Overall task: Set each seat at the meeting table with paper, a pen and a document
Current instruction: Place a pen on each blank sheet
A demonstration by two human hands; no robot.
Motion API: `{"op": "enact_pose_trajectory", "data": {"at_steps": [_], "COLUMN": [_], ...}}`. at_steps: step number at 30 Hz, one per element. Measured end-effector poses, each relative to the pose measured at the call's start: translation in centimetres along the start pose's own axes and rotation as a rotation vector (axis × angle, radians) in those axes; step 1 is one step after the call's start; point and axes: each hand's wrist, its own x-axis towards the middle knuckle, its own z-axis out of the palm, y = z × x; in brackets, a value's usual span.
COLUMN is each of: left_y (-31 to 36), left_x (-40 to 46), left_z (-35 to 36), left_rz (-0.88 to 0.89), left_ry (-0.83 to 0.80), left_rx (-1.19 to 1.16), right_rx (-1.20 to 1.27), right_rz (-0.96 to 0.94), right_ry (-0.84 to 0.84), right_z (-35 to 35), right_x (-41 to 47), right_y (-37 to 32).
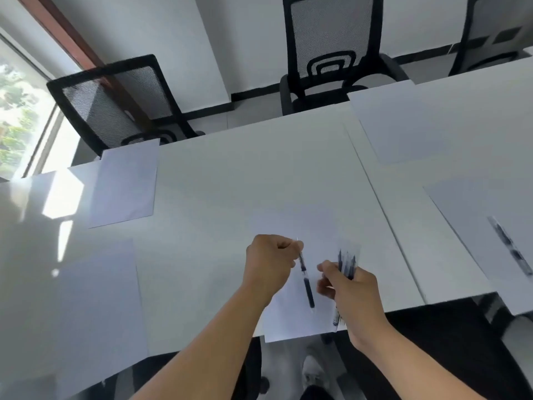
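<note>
White sheet (291,321) under left hand (269,264) pinching pen (306,280) — right hand (350,293) grips pen bundle (347,264).

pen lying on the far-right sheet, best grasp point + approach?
Pinch the pen across the middle of its barrel, from straight above. It lies flat on the right-hand sheet, running diagonally from far-left to near-right, so set the fingers crosswise to that line. Nothing crowds it. It is blurred, so cap or clip detail can't be read.

Black mesh office chairs (331,53) along far side; window (17,116) far left, greenery outside; grey shoe (314,373) near edge.
</note>
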Motion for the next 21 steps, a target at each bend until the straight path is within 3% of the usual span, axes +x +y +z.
{"op": "enact_pose_trajectory", "data": {"at_steps": [21], "left_y": [-4.0], "left_x": [7.0], "left_z": [0.7], "left_rz": [-0.091], "left_ry": [-0.028], "left_rx": [0.143], "right_rx": [-0.062], "right_rz": [0.029], "right_ry": [0.01], "right_z": [0.7], "right_x": [3.6], "right_y": [0.3]}}
